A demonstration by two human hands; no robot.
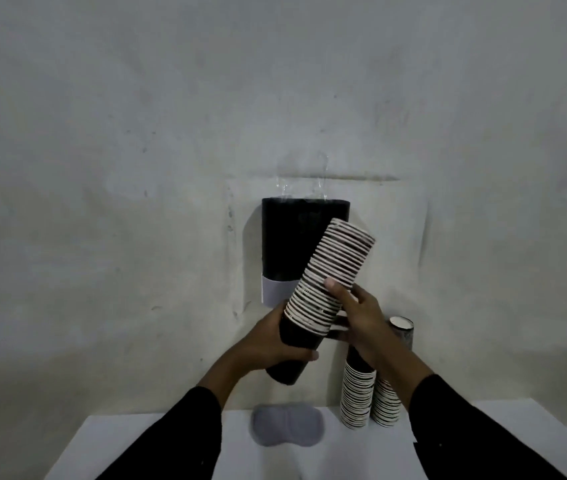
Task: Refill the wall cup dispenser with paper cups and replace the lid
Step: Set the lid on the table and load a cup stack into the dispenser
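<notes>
Holding: we have a long nested stack of paper cups (323, 289) in both hands, in the air in front of the wall cup dispenser (304, 244).
Left hand (275, 341): wrapped around the dark bottom cup of the stack, fingers curled under it and thumb across the near side.
Right hand (358, 313): fingers laid along the ribbed side higher up, steadying it rather than clamping; we cannot tell how firmly it presses.
Stack position: tilted, rim end up and to the right, overlapping the dispenser's front; not yet inside it.
Risk, separation: we judge the nested cups could slide apart along the tilt, since only the bottom cup is really gripped.
Risk, buckling: a stack this long may bend in the middle if the upper hand lets go too soon.
Risk, entry: the dispenser's top opening sits higher than our hands, so a rim could catch on its edge as we lift and turn the stack.
Risk, knocking: our right sleeve hangs close over the spare stacks (358, 393) standing on the white table (136, 441); a careless elbow could topple them.
Stack look: black cups with white rolled rims, which read as tight stripes; the rims look even and uncrushed.
Dispenser look: a dark upright tube on the wall with a pale band at its lower end and clear plastic above its top.
Lid: we take the grey oval piece (288, 425) lying flat on the table for the lid, still off.
</notes>
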